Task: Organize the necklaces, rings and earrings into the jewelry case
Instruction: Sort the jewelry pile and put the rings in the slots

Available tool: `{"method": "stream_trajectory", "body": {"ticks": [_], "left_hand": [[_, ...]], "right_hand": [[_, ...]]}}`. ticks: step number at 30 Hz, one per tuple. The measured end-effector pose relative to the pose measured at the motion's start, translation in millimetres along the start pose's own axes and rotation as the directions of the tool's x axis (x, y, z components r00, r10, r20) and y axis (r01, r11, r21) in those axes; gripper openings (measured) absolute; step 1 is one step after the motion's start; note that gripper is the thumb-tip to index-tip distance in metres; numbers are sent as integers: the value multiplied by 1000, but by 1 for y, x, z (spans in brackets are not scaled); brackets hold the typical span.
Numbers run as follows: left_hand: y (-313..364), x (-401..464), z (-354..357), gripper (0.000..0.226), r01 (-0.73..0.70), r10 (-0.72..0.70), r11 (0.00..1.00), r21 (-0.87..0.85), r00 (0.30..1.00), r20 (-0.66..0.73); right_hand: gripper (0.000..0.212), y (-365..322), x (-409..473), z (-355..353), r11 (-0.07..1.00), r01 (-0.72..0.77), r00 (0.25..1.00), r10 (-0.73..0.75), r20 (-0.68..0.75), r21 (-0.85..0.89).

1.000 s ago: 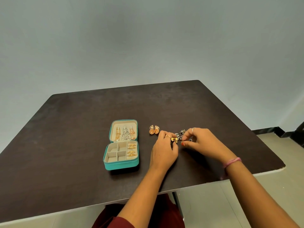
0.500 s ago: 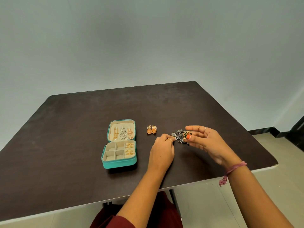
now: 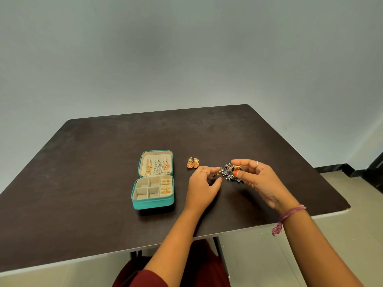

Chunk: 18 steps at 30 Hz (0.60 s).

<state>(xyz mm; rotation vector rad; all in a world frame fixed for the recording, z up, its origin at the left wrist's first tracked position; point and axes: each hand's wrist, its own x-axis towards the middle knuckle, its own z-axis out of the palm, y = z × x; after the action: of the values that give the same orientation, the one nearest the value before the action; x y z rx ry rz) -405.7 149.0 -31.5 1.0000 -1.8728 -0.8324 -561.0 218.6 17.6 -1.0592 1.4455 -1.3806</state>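
Some things here are too small or too hidden to see well.

The dark jewelry bunch (image 3: 229, 174) between the two hands is a tiny tangle, so you cannot tell what pieces are in it or how many. The right hand (image 3: 261, 183) covers part of the bunch, and the left hand (image 3: 204, 186) hides its own fingertips. The hanging pieces in the lid of the teal jewelry case (image 3: 153, 205) are too small to tell apart. The picture's bottom edge cuts off both arms and the dark red clothing (image 3: 205, 270).
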Motion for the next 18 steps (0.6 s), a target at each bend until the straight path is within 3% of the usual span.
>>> {"method": "stream_trajectory", "body": {"ticks": [9, 18], "left_hand": [[1, -1, -6, 20, -37, 36, 999, -39, 999, -27], [7, -4, -14, 23, 86, -81, 944, -319, 996, 30]], "right_hand": [[26, 0, 1, 0, 995, 59, 998, -60, -13, -81], [23, -3, 0, -6, 841, 270, 963, -241, 122, -469]]}}
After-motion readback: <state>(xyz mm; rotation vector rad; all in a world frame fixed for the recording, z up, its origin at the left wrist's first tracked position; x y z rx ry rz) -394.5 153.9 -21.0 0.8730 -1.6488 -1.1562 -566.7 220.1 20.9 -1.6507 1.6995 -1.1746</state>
